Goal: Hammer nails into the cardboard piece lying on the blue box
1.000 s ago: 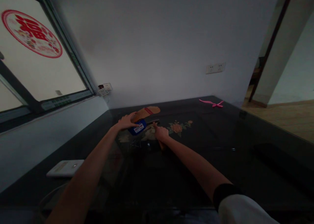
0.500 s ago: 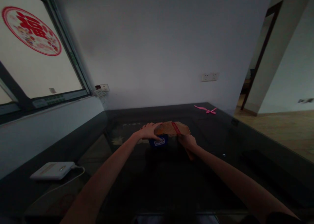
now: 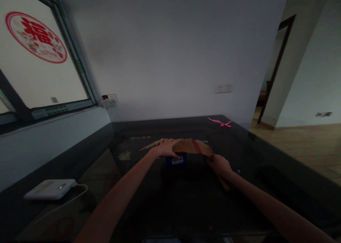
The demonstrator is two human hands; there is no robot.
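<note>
A small blue box [image 3: 176, 160] with a white label sits mid-table. A sheet of brown wrapping paper [image 3: 188, 146] with a red stripe arches over its top. My left hand [image 3: 166, 147] lies over the box's left side, closed on box and paper, its thumb on the front. To the right, my right hand [image 3: 218, 165] pinches the paper's right end, away from the box. A brown flap hangs below that hand. Another pale paper corner pokes out beyond the left hand.
The dark glossy table [image 3: 186, 207] ends at the wall. A white power bank [image 3: 50, 189] with a cable lies at left, a pink ribbon [image 3: 220, 122] at the far right corner. A dark flat object [image 3: 287, 186] rests on the right side.
My right hand has moved right and a little down with the paper's end, drawing it out from the box. A paper corner now shows beyond my left hand. The view has shifted slightly.
</note>
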